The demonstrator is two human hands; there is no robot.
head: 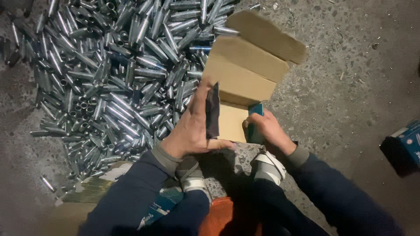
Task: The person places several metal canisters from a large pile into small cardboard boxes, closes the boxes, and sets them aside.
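My left hand (192,126) holds a small dark flat box (212,111) upright, its edge against my palm. My right hand (269,129) grips a small teal box (255,109) at the edge of an open brown cardboard carton (245,74). The carton lies on the floor in front of me with its flaps spread. Both hands are at the carton's near opening, a short way apart. My knees and grey-white shoes (269,168) show below the hands.
A large heap of shiny metal tubes (113,74) covers the concrete floor (350,87) at the left. A blue printed box (404,146) lies at the right edge. Stacked flat cardboard and papers (94,188) lie by my left arm.
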